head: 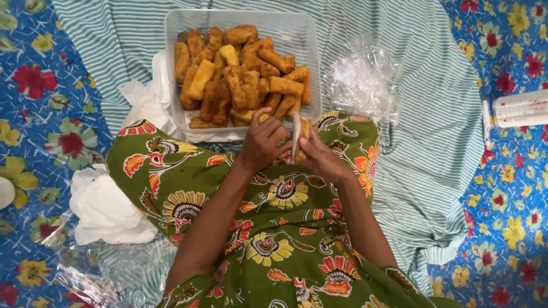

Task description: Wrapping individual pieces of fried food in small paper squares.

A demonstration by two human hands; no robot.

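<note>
The person sat with a green flowered cloth point(257, 228) over the lap, both forearms reaching forward across it. On the near left, a crumpled white plastic bag point(105, 208) lay on the blue flowered sheet point(45, 102), and some clear plastic film point(74, 279) lay nearer, at the bottom left corner.

The left hand point(262, 142) and the right hand point(322, 159) met above the lap, just near the container. Between them stood one fried piece in a thin clear wrapper point(301, 140), almost upright. The fingers of the right hand were curled around its lower part and held it from the right side. The fingers of the left hand were bent and pressed together at the left edge of the wrapper, pinching it.

Just beyond the hands, a clear plastic container point(302, 28) rested on a striped green and white cloth point(434, 142). It was full of golden brown fried sticks point(240, 80), piled in disorder. To the right of it lay a crumpled clear plastic sheet point(362, 77). At the far right edge lay a white roll point(522, 108) on the blue sheet.
</note>
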